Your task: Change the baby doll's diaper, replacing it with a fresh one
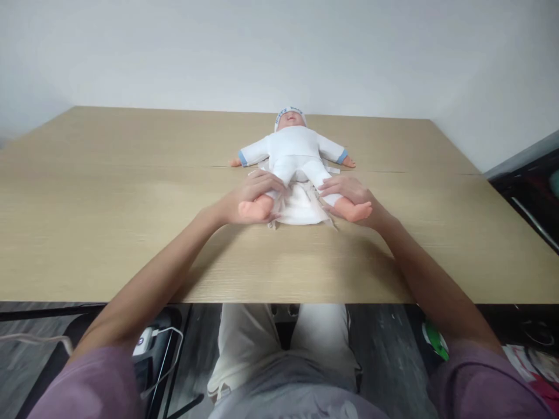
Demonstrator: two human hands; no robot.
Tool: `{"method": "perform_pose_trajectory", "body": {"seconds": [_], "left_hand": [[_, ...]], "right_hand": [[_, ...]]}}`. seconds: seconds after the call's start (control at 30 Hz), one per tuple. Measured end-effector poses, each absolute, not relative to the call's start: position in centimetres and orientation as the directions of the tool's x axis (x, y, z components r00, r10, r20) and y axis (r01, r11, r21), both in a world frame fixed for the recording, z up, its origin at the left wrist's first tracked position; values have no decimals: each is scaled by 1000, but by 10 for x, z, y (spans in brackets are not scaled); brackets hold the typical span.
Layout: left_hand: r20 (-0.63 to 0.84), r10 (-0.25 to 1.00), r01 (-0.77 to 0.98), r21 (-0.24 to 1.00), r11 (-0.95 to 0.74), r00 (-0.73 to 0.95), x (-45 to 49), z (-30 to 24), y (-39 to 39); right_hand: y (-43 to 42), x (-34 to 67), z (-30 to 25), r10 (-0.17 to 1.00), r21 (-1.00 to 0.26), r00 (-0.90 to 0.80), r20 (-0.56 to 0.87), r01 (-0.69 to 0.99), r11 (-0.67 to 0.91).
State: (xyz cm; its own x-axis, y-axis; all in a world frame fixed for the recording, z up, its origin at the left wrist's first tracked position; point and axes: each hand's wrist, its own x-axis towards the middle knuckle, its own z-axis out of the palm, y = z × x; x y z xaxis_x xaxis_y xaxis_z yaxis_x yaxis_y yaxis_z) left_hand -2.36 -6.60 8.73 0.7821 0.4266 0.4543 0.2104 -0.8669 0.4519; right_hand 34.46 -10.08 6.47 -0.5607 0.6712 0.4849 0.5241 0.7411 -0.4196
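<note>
A baby doll (293, 142) in a white outfit with blue cuffs lies on its back, head away from me, legs spread. A white diaper (301, 206) is spread out under its bottom and between its legs, the front part lying toward me. My left hand (244, 195) curls around the doll's lower leg on the left, its fingertips near the diaper's edge. Around the other lower leg is my right hand (353, 192), fingers bent over the shin. Slight blur hides whether the fingertips also pinch the diaper. Both bare doll feet show in front of my palms.
The wooden table (131, 233) has a seam across it, and its front edge is close to my body. A white wall (262, 52) stands behind. Below the edge at left are a white charger (144, 341) and cable; dark items stand at the right.
</note>
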Motion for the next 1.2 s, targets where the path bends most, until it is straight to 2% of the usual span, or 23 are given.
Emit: {"method": "perform_pose_trajectory", "body": {"seconds": [0.1,0.3,0.5,0.73,0.93,1.2], "left_hand": [[417,451,226,485,-845,790,-39,64,-67],[370,440,193,545,-816,818,-47,50,-67],[327,434,200,558,-806,839,-49,52,-67],[296,442,243,523,-817,847,-53,54,-67],[242,467,287,531,-797,850,-55,52,-68],[230,453,280,530,-801,861,-52,51,-69]], "right_hand": [[-101,357,63,614,-365,-663,428,494,789],[-98,356,48,594,-277,-693,408,526,804],[-100,352,44,564,-257,-710,422,502,826],[-104,347,49,601,-310,-705,376,516,799],[-108,343,55,584,-288,-724,366,509,811],[-107,344,55,600,-323,-712,364,508,799]]}}
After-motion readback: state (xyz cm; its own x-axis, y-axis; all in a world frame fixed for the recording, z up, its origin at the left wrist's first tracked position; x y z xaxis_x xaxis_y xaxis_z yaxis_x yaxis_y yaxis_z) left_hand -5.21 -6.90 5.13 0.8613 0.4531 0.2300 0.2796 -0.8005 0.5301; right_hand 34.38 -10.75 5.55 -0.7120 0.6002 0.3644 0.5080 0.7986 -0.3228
